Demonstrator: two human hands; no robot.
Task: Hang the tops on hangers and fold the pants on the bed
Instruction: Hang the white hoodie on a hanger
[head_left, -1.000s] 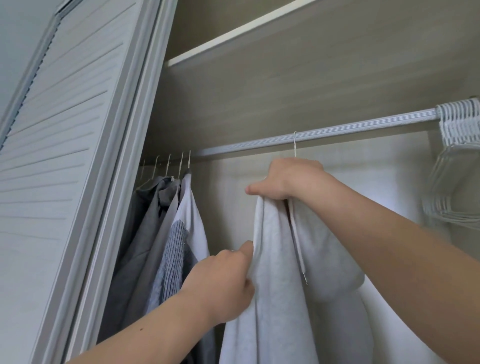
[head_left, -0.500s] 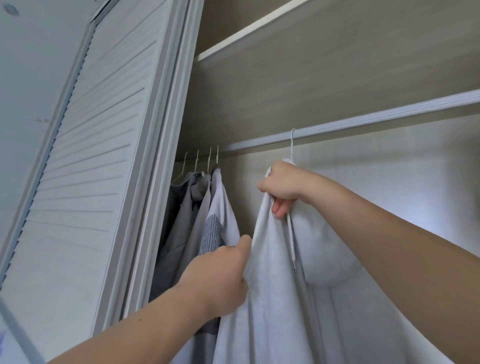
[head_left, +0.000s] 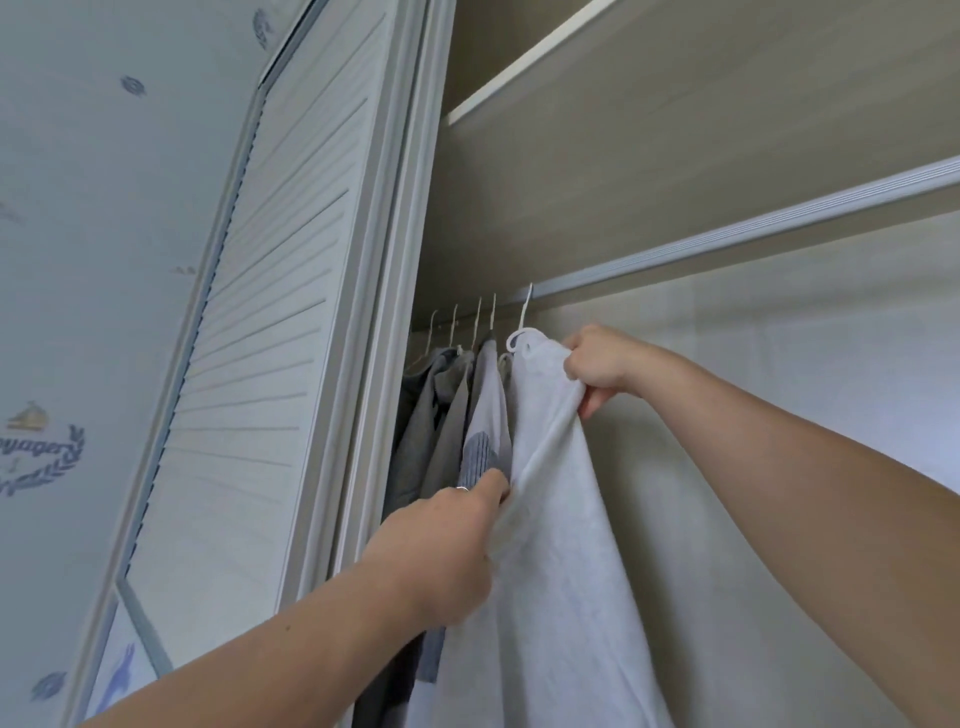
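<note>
White and soft-looking, a top (head_left: 550, 519) hangs from a white hanger (head_left: 523, 319) hooked over the wardrobe rail (head_left: 727, 244), toward the rail's left end and just beside a row of grey and pale shirts (head_left: 447, 415) on their own hangers. A person's right hand (head_left: 597, 366) grips the top's upper edge close beside the hanger, fingers curled into the cloth. The left hand (head_left: 441, 551), a ring (head_left: 462, 487) on one finger, pinches the garment's left edge lower down, thumb pressed against the fabric where it meets the neighbouring striped shirt. Above the rail runs a pale wood shelf (head_left: 649, 130). A white louvred door (head_left: 270, 322) stands to the left of the wardrobe opening, with light patterned wallpaper (head_left: 78, 234) beyond it.
</note>
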